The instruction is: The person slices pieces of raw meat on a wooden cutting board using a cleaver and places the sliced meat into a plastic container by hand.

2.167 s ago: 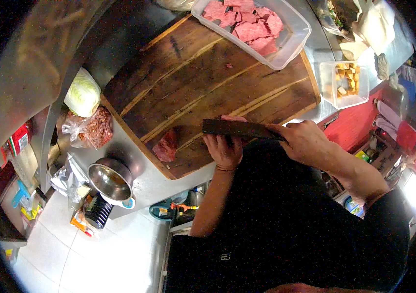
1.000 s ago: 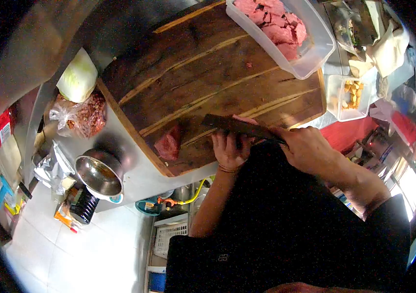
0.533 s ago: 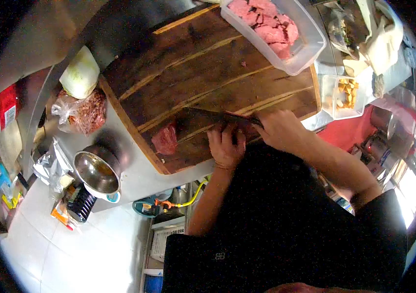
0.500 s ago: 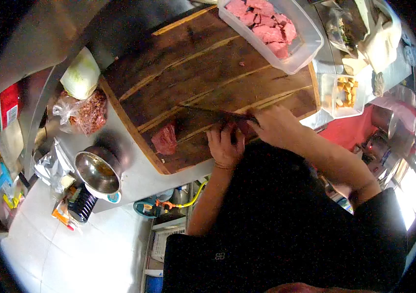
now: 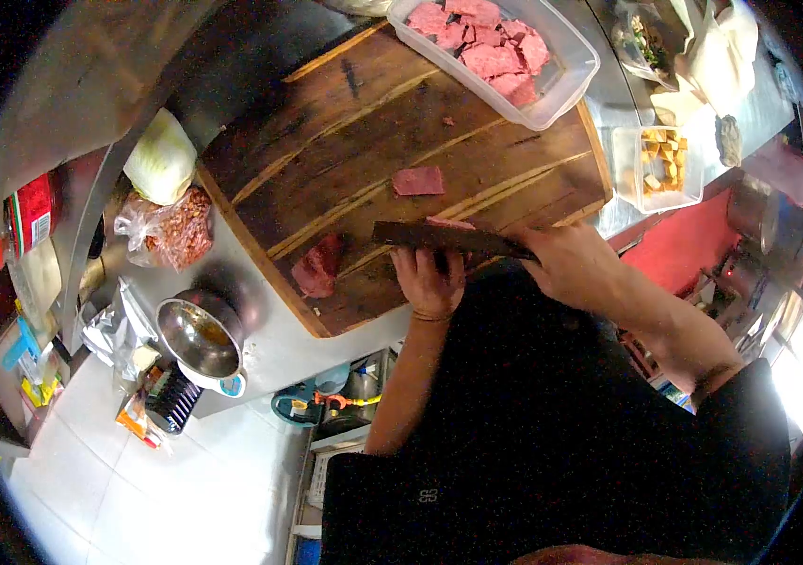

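Note:
My right hand [image 5: 566, 264] is closed round the handle of a broad dark knife [image 5: 453, 238], whose blade points left across the wooden cutting board [image 5: 326, 160]. My left hand [image 5: 429, 281] has its fingers curled just on the near side of the blade, pressed on a piece of raw meat that is mostly hidden. A strip of pink meat shows along the blade's far edge. Farther up the board lies a flat meat slice [image 5: 417, 181]. To the left of my left hand rests a darker red meat chunk [image 5: 318, 266].
A clear plastic tub [image 5: 566, 80] of meat slices stands at the board's far corner. Right of the board is a small container [image 5: 632, 174] of yellowish cubes. To the left are a pale cabbage [image 5: 161, 158], a bag of reddish bits [image 5: 170, 229] and a metal bowl [image 5: 199, 334].
A meat slice now lies on the middle of the board. The knife has turned and its broad blade shows close to my left fingers. The whole view has shifted slightly.

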{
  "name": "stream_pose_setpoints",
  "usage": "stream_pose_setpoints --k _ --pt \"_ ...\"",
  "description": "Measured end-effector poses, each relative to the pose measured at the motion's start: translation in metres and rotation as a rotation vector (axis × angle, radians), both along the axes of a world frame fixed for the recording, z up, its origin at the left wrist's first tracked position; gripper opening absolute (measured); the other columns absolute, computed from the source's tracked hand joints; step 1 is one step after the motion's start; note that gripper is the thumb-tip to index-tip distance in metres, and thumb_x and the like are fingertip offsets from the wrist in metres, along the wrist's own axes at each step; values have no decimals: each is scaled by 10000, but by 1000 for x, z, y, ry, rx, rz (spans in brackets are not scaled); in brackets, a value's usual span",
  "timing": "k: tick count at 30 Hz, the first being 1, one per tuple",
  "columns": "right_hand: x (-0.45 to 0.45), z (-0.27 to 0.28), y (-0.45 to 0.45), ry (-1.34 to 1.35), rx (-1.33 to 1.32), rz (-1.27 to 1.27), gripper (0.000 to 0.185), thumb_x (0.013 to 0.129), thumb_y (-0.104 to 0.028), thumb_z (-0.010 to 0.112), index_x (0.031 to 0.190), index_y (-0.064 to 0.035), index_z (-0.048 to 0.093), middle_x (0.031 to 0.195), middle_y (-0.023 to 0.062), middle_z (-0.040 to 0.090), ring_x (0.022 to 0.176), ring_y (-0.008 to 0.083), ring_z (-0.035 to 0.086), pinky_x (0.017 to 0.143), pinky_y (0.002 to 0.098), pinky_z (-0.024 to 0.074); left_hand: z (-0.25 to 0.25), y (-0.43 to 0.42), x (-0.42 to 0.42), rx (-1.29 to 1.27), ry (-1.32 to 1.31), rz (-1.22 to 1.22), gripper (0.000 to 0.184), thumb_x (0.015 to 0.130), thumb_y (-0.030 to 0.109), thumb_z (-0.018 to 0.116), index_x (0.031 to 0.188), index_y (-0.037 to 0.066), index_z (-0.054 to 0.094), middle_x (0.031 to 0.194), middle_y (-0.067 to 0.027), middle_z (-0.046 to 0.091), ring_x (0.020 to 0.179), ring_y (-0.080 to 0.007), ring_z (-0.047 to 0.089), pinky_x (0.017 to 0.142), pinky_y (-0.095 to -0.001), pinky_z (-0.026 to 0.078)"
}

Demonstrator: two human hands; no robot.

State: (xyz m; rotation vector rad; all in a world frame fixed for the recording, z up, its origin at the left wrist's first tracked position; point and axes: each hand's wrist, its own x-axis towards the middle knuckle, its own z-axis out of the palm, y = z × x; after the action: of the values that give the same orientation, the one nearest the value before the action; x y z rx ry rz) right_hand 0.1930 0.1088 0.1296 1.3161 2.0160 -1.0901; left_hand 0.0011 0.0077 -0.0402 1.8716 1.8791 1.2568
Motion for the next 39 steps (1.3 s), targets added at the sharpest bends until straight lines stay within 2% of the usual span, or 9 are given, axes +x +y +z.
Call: stream_pose_setpoints --k 7,10,13,19,23,28,32,35,39 --pt "9 -6 -6 156 129 -51 389 907 -208 592 1268 -66 627 882 257 705 845 440 694 778 528 572 -8 -10 -4 -46 45 -29 347 882 178 665 1178 12 593 1144 -250 591 1012 -493 567 870 -571 469" --pt "5 -10 -5 51 17 -22 391 906 -204 591 1270 -67 619 843 255 698 807 450 691 737 533 577 -12 -11 -4 -73 227 -59 341 883 177 663 1174 11 599 1142 -251 591 1016 -496 567 885 -576 469" --pt "-1 -4 1 41 5 -1 391 905 -207 596 1270 -69 609 800 252 691 771 456 688 694 540 577 -3 -1 -2 15 5 -15 321 882 165 660 1150 -1 604 1142 -252 590 1016 -496 567 893 -580 469" --pt "-4 -10 1 103 58 31 384 901 -181 597 1265 -59 596 861 274 679 777 455 687 692 545 579 -7 -4 -4 0 108 -46 310 872 163 666 1115 -18 604 1116 -260 598 976 -493 575 862 -565 475" --pt "-9 -25 -2 129 119 79 375 902 -167 588 1253 -36 587 890 277 674 785 457 686 696 541 582 1 -4 -3 34 -45 11 321 860 155 689 1119 -20 614 1113 -250 609 965 -471 587 835 -544 481" --pt "-36 -49 15 98 51 157 267 924 -212 583 1058 9 648 861 267 684 784 462 683 699 534 578 3 2 -2 33 2 45 314 837 144 730 1103 4 639 1111 -228 616 967 -435 599 827 -515 498" --pt "-42 -61 26 184 179 109 305 949 -272 583 1018 14 666 861 265 688 789 472 675 698 545 568 10 3 -3 -93 -18 1 313 824 128 747 1109 35 658 1114 -216 621 983 -415 599 826 -496 506" --pt "-48 -37 43 149 70 91 347 961 -302 594 1056 25 658 867 263 688 813 480 668 715 555 558 14 3 -2 -108 -10 1 316 824 120 748 1117 42 662 1110 -210 622 986 -411 596 828 -487 507" --pt "-25 -11 25 225 208 -18 324 963 -288 593 1107 -6 659 872 260 694 843 469 675 754 545 561 -14 -10 -2 6 108 7 316 834 125 736 1128 41 656 1101 -208 622 974 -418 596 835 -491 507"
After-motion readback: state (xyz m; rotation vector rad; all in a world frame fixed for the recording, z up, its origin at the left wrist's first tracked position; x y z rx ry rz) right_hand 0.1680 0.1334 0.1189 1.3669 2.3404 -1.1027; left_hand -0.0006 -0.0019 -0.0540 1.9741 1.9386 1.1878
